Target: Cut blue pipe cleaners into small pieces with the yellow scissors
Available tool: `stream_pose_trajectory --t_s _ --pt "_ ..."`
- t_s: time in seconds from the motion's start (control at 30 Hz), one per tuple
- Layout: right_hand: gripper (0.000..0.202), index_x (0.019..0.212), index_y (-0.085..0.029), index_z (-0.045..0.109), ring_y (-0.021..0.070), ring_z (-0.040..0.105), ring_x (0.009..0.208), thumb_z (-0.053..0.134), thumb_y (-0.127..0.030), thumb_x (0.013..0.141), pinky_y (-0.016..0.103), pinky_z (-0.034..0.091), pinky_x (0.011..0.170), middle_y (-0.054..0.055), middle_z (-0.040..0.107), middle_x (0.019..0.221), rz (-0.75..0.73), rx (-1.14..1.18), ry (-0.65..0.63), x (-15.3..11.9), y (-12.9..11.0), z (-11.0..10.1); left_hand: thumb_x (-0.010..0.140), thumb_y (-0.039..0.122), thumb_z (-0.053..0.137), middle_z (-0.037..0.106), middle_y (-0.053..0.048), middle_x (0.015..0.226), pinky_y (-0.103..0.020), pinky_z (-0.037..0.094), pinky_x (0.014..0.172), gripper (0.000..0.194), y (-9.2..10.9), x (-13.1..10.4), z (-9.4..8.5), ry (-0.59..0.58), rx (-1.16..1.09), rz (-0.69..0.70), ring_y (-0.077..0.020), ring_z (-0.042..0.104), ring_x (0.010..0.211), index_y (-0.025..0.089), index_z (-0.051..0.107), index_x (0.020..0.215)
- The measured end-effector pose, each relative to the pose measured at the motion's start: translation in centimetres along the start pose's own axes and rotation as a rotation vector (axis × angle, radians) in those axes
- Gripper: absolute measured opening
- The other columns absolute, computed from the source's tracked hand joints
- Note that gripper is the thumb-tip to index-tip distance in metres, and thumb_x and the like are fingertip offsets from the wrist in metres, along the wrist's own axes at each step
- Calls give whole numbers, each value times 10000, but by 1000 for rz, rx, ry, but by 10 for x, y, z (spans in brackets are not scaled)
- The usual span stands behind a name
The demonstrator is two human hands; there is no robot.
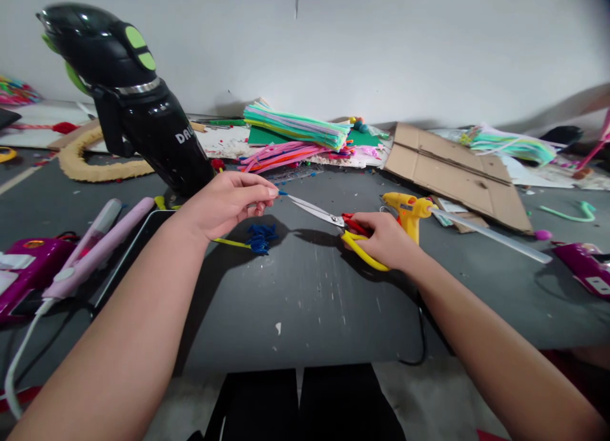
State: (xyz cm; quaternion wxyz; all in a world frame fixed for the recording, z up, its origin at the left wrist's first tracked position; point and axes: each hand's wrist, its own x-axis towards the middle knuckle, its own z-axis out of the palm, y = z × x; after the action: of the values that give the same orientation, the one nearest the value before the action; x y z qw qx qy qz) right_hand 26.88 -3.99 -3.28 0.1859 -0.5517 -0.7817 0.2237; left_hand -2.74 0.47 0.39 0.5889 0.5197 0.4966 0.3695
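Between the thumb and fingertips of my left hand is a small blue piece, perhaps a bit of pipe cleaner; only its end shows. In my right hand is a pair of scissors with red and yellow handles. Their nearly closed blades point left, with the tips at or very near the blue end; whether they touch it I cannot tell. Below my left hand, a cluster of short blue fuzzy pieces lies on the grey table, with a yellow fuzzy stem running up to it.
A yellow glue gun with a long glue stick stands just beyond my right hand. A large black bottle rises at the left, near a pink hair straightener. Bundled pipe cleaners and cardboard lie along the wall.
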Motion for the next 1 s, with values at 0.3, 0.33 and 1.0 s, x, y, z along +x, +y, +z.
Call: stream_pose_trajectory --t_s 0.3,0.33,1.0 --pt "193 637 -191 485 114 344 601 599 -311 735 268 243 565 -41 406 600 10 -1 -19 1 0 0 672 238 776 653 -36 683 -196 401 483 126 -1 0 1 8 76 -1 -76 534 554 169 759 776" --pt "194 636 -191 484 114 344 600 600 -311 736 268 243 565 -41 405 599 10 -1 -20 1 0 0 670 233 775 652 -35 683 -195 401 485 123 -1 0 1 7 79 -2 -75 534 556 170 760 775" --pt "241 624 -202 418 113 344 594 597 -322 729 271 235 560 -45 398 592 33 -23 1 0 4 3 704 321 711 657 -38 665 -209 394 511 145 4 -5 -21 -72 518 -21 -120 532 590 192 761 749"
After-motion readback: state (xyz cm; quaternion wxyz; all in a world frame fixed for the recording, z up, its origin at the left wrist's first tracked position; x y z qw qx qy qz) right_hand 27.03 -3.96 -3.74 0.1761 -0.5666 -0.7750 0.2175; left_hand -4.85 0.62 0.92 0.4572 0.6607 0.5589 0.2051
